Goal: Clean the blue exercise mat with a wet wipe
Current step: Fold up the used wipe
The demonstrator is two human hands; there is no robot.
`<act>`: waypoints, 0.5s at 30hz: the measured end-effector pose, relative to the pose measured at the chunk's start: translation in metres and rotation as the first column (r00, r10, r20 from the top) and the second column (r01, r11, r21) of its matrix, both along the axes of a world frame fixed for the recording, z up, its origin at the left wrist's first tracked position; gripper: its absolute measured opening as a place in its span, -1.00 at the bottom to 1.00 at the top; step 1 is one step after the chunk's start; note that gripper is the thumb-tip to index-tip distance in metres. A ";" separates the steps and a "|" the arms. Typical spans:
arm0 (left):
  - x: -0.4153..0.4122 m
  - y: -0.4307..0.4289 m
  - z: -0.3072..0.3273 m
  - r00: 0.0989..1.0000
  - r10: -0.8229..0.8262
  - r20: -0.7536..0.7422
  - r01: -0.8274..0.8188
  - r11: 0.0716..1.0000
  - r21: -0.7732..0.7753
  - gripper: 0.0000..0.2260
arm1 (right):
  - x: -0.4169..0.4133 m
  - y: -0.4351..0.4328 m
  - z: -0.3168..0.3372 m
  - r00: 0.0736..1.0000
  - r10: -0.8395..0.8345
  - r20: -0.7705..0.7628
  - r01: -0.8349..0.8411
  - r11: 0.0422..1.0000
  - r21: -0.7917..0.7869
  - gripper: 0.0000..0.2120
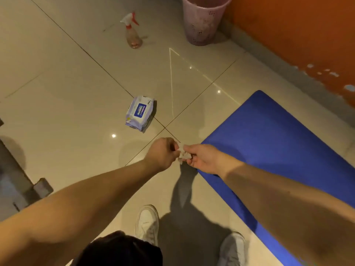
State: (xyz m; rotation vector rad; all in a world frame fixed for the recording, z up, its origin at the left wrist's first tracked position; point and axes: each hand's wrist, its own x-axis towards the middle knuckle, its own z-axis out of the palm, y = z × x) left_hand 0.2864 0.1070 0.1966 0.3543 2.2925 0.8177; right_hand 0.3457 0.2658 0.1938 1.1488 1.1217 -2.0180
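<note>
Tiled floor, orange wall. Crumpled wet wipe pinched between left hand and right hand, fingers clamped on it from both sides, probably to pull it open before wiping. Flat blue exercise mat just right of fingers; wipe pack ahead-left.

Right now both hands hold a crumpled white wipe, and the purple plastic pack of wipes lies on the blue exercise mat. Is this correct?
No. The head view shows the purple plastic pack of wipes on the beige tiled floor, apart from the blue exercise mat. The left hand and right hand do hold the crumpled white wipe.
</note>
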 end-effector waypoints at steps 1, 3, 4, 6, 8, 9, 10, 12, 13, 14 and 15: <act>0.003 -0.005 0.030 0.999 0.025 0.041 -0.025 1.000 0.008 -0.97 | 0.001 -0.004 0.029 1.000 0.021 0.016 -0.021 1.000 0.011 -0.83; 0.005 -0.015 0.100 0.986 0.096 0.135 -0.104 0.993 0.053 -0.95 | -0.002 -0.013 0.099 0.997 0.019 0.070 -0.023 0.998 0.054 -0.86; 0.004 -0.022 0.137 0.976 0.133 0.174 -0.148 0.986 0.074 -0.95 | -0.006 -0.019 0.137 0.996 0.014 0.087 -0.020 0.997 0.070 -0.89; 0.002 -0.037 0.215 0.956 0.186 0.228 -0.213 0.971 0.104 -0.92 | -0.016 -0.033 0.217 0.995 -0.001 0.101 -0.011 0.993 0.116 -0.89; -0.002 -0.048 0.291 0.936 0.222 0.274 -0.265 0.955 0.132 -0.91 | -0.025 -0.047 0.298 0.994 -0.027 0.104 0.010 0.987 0.159 -0.82; -0.005 -0.054 0.325 0.922 0.247 0.297 -0.299 0.943 0.146 -0.93 | -0.029 -0.055 0.333 0.995 -0.031 0.098 0.014 0.985 0.170 -0.78; -0.007 -0.060 0.356 0.908 0.275 0.317 -0.337 0.928 0.161 -0.96 | -0.033 -0.062 0.365 0.996 -0.020 0.090 0.004 0.984 0.179 -0.75; -0.015 -0.070 0.404 0.885 0.319 0.340 -0.397 0.898 0.191 -0.93 | -0.044 -0.074 0.415 0.998 0.005 0.063 -0.018 0.979 0.202 -0.73; -0.020 -0.073 0.422 0.872 0.334 0.357 -0.422 0.884 0.203 -0.91 | -0.049 -0.079 0.434 0.999 0.018 0.051 -0.029 0.975 0.218 -0.72; -0.025 -0.077 0.438 0.861 0.349 0.370 -0.444 0.871 0.212 -0.89 | -0.056 -0.082 0.449 0.999 0.029 0.040 -0.038 0.970 0.241 -0.71; -0.032 -0.078 0.450 0.851 0.361 0.381 -0.463 0.859 0.221 -0.87 | -0.062 -0.084 0.460 0.999 0.032 0.030 -0.039 0.963 0.267 -0.70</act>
